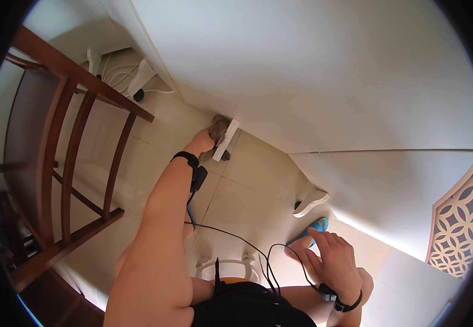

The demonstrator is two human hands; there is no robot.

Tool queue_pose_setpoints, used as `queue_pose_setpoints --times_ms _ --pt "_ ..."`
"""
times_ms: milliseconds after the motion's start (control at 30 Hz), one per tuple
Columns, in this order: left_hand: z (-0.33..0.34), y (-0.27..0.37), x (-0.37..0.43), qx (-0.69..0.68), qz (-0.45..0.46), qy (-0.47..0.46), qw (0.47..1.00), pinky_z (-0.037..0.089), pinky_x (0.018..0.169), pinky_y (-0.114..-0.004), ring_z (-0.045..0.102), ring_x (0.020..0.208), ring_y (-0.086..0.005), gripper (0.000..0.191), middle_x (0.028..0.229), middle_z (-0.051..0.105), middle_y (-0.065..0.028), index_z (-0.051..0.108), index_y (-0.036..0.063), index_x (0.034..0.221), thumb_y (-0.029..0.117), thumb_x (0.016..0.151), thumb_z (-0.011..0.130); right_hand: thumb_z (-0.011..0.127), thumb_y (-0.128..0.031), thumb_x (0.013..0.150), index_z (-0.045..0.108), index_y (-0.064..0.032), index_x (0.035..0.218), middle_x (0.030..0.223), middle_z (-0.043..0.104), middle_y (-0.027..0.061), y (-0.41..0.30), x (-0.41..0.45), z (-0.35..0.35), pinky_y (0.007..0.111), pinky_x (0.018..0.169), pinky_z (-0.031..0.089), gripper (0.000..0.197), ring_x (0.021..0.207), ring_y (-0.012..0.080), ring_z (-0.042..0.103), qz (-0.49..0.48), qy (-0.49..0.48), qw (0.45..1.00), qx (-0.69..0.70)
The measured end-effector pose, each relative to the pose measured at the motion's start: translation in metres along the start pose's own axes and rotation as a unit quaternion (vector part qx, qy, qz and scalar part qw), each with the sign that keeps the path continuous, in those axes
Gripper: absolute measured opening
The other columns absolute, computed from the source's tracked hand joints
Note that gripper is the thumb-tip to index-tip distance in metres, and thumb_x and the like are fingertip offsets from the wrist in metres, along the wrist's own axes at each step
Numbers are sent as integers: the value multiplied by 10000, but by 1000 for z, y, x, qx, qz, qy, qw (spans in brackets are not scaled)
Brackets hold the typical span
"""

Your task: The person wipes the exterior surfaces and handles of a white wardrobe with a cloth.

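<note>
My left hand (pixel 203 141) reaches down to the floor, its fingers closed on a crumpled grey-brown cloth (pixel 219 127). The cloth touches a white power strip (pixel 226 140) that stands at the foot of a white panel. A black plug (pixel 225 155) shows at the strip's lower end. My right hand (pixel 336 259) holds nothing, its fingers slightly bent and apart, over my right knee. Black bands with small devices sit on both wrists, and a thin black cable (pixel 236 236) runs between them.
A dark red wooden chair (pixel 70 159) lies or leans at the left. White cords (pixel 122 75) lie coiled by white furniture feet at the upper left. White panels (pixel 301 73) rise ahead, with another white foot (pixel 312 202) below. A lattice panel (pixel 457 229) is at the right.
</note>
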State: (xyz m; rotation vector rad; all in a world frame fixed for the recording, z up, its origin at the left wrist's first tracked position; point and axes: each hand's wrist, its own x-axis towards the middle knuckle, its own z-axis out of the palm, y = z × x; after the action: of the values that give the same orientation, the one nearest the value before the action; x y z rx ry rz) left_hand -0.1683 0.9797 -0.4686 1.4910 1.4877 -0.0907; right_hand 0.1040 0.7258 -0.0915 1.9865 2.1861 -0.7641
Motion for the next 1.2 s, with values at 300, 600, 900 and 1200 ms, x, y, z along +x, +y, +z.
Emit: queue_pose_setpoints --times_ms 300,600,900,1200 --pt "-13 29 -27 104 -88 -116 984 475 832 -454 589 1033 -358 413 1236 573 -242 574 -48 1197 168 845 559 674 -176 814 572 1 1129 933 618 83 14 -33 -12 347 643 481 375 798 247 598 -1 37 999 1" --pt "-50 86 -92 314 -116 -167 928 474 846 -401 609 1038 -323 518 1175 640 -167 666 41 1108 345 689 671 670 -191 826 548 3 1178 945 604 88 22 -68 -13 337 687 480 420 826 242 585 -8 74 997 -5" --pt "-5 131 -88 408 219 89 882 527 748 -408 631 916 -351 591 1180 583 -155 484 108 1325 146 764 665 678 -183 814 552 -24 1166 987 620 91 24 -80 -10 351 698 485 406 840 251 593 5 90 996 12" --pt "55 93 -113 507 136 23 851 530 685 -390 631 867 -331 568 1155 556 -231 528 103 1290 122 739 665 690 -132 781 555 -98 1155 1007 624 52 34 -88 -14 352 724 491 400 878 241 614 45 65 996 32"
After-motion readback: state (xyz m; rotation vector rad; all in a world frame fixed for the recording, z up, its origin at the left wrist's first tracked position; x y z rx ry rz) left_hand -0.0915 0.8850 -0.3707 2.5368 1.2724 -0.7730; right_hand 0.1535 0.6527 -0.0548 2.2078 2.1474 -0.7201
